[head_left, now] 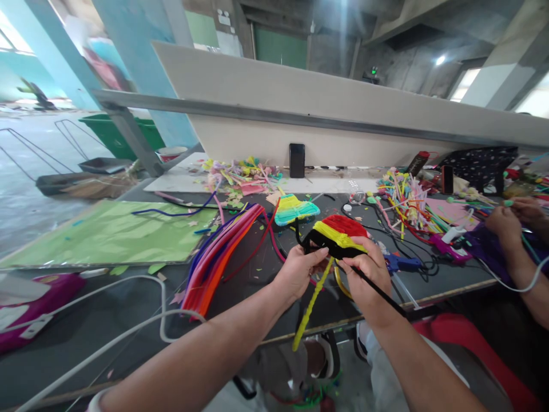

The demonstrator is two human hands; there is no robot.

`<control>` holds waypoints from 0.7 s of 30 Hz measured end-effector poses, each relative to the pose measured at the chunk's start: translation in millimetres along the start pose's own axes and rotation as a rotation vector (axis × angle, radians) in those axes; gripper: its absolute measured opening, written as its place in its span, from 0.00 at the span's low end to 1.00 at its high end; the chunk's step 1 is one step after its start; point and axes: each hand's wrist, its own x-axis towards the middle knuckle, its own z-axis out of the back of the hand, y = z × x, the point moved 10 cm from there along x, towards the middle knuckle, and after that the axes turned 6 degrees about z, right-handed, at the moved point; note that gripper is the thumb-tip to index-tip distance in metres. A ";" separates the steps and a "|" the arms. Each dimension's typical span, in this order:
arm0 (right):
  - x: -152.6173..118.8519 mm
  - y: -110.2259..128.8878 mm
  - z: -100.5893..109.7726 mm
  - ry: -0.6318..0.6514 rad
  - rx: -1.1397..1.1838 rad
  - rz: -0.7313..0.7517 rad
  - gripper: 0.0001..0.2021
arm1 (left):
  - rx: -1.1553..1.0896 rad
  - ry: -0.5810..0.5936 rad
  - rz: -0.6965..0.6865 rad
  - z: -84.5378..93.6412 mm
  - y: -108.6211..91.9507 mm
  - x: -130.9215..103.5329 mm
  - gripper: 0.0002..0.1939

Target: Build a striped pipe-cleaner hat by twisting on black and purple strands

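Between both hands is a flat craft piece of pipe cleaners [349, 225], banded red, yellow and black. My left hand [295, 272] pinches its left black edge, while the fingers of my right hand [369, 276] close on its lower right edge. A black pipe cleaner [377, 290] trails down to the right from the right hand. Below the piece hangs a twisted yellow stem [312, 309]. Just beyond lies a similar turquoise and yellow piece [295, 209] with a black stem. A bundle of purple, pink and orange pipe cleaners [223, 252] lies left of my hands.
A green sheet [115, 232] and a magenta glue gun [38, 309] with white cord lie left. Behind stand a phone [297, 160] and heaps of scraps [244, 174]. At right are a blue tool [403, 263], another magenta glue gun [450, 247] and a co-worker's hands [508, 223].
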 end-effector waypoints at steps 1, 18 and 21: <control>-0.3 -0.4 -0.9 0.008 -0.005 -0.002 0.03 | 0.006 0.002 -0.001 0.0 0.0 -0.1 0.15; 2.7 -1.2 -8.0 0.090 -0.083 0.009 0.03 | 0.017 0.067 0.047 -3.9 6.0 3.0 0.13; 2.9 -0.9 -10.5 0.108 -0.076 0.008 0.04 | -0.028 0.080 0.074 -4.3 8.1 4.1 0.12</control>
